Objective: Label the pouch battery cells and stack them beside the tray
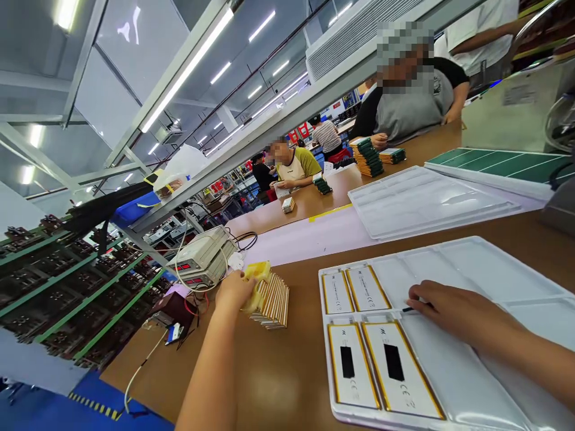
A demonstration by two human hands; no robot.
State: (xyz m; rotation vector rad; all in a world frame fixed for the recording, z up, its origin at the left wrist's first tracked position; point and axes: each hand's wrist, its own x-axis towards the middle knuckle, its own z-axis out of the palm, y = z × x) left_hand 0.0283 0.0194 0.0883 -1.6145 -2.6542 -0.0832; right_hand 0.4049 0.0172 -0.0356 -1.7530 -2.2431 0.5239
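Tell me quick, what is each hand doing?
Left hand: closed on a yellow cloth-like piece, atop the row of thin gold-edged flat packs.
Right hand: resting on the white plastic tray, fingers curled, pinching a small dark thing.

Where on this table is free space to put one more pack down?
Bare brown table lies between the pack row under the left hand and the white tray. The tray's slots beyond the right hand are free. Its near-left corner, with four packs, is crowded.

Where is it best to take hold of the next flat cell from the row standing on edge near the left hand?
Probably pinch the top edge of the end cell in the row of cells from above: they stand on edge, packed, so only the tops are free. The left hand already rests there.
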